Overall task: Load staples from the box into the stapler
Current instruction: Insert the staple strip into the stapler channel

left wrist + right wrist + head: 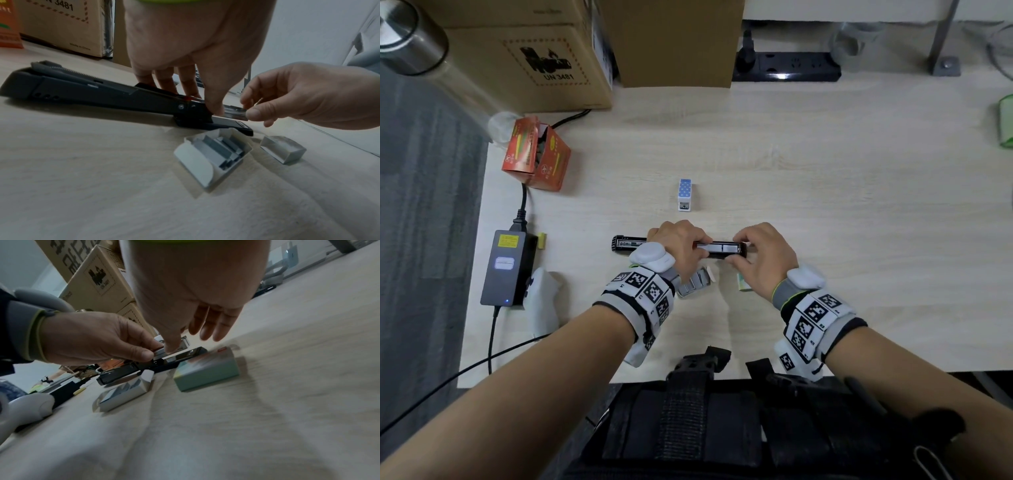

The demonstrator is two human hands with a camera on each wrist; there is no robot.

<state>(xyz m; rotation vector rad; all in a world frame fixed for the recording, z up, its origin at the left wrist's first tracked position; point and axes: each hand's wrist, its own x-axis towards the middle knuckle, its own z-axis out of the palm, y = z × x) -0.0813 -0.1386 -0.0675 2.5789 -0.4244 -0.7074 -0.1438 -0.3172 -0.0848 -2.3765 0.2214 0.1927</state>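
The long black stapler (678, 247) lies opened flat on the desk (825, 192); left hand (681, 245) grips its middle, right hand (762, 255) pinches the metal staple strip (235, 112) in its channel. Bare desk lies beyond.

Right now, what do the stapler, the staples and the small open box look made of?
The stapler looks like matte black plastic with a shiny metal channel, judging by its dull body and bright rail. The staples seem grey metal, with a dull sheen. The open box looks like thin white cardboard, with folded flaps.
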